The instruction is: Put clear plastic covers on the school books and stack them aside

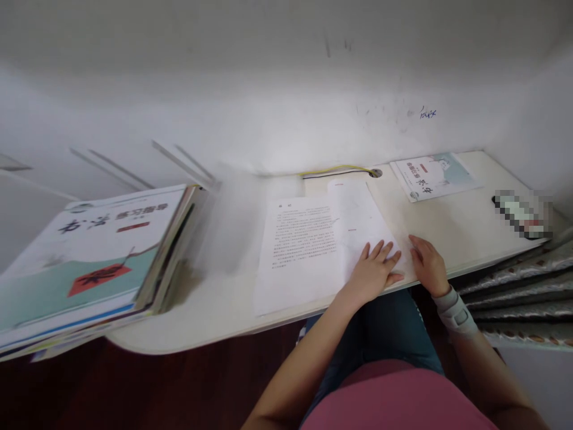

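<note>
An open booklet [298, 280] lies on the white desk [224, 322], printed text on its left page and mostly bare paper on its right page [351, 209]. My left hand [371, 272] rests flat on the lower part of the right page, fingers spread. Just beyond that page's right edge is my right hand [430, 266], low over the desk near its front edge. Its index finger and thumb point left and stand slightly apart, with nothing clearly visible between them. A pale band wraps the right wrist.
A thick stack of books [111, 239] occupies the desk's left end. A thin booklet [434, 176] lies at the back right, beside a cable hole [376, 173] with a yellow cable [340, 168]. A phone [519, 215], partly blurred out, sits at the far right near patterned folded fabric [523, 292].
</note>
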Tool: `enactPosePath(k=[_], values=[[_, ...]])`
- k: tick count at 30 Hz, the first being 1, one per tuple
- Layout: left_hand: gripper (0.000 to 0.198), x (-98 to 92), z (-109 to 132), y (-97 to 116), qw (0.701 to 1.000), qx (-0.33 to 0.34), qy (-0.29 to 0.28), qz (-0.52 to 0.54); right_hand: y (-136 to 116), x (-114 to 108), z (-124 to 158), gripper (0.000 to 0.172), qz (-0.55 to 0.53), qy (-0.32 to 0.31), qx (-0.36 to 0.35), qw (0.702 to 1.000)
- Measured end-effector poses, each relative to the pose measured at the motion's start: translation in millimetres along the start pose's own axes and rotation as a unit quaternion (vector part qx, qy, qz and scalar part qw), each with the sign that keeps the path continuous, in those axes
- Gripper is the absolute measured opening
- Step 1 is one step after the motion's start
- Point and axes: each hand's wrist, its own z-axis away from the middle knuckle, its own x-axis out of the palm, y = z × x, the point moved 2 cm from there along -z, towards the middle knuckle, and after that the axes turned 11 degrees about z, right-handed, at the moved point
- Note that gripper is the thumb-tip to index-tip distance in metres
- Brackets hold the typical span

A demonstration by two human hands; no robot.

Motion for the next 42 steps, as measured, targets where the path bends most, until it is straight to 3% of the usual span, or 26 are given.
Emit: enactPosePath(k=[8, 11, 14, 16, 20, 23, 29, 35, 42], values=[[0.072, 2.1, 12.1, 19.9, 0.999, 0.039, -0.028, 0.014, 0.8, 2.1, 0.5, 0.039, 0.035, 0.013, -0.025, 0.999], [0.072, -6.0, 15.9, 19.9, 0.996, 0.058, -0.065, 0.03, -2.5, 2.7, -0.9, 0.037, 0.077, 0.001, -0.043, 0.996], [0.061, -25.3, 5.6, 4.2, 0.991, 0.067, -0.104, 0.045, -5.8, 2.6, -1.5, 0.035, 0.112, -0.02, -0.056, 0.992], [0.057, -40.9, -9.2, -13.2, 0.994, 0.031, -0.1, 0.02, -6.9, 2.5, -1.4, 0.034, 0.124, -0.027, -0.059, 0.99], [0.076, -56.4, -38.3, -43.0, 0.99, -0.075, -0.115, -0.043, -7.0, 3.3, -0.6, 0.035, 0.127, -0.026, -0.057, 0.99], [0.086, -49.4, -46.1, -48.3, 0.986, -0.072, -0.143, -0.041, -7.5, 4.0, -0.4, 0.035, 0.129, -0.025, -0.057, 0.99], [0.087, -33.2, -42.5, -48.0, 0.989, -0.071, -0.126, -0.027, -7.6, 3.3, -0.8, 0.037, 0.114, -0.023, -0.047, 0.992], [0.085, -32.5, -49.5, -47.8, 0.989, -0.098, -0.115, -0.007, -6.8, 3.1, -0.1, 0.036, 0.115, -0.029, -0.045, 0.992], [0.083, -31.7, -47.3, -43.3, 0.989, -0.067, -0.129, -0.005, -9.1, 1.5, -0.4, 0.032, 0.135, -0.035, -0.037, 0.99]])
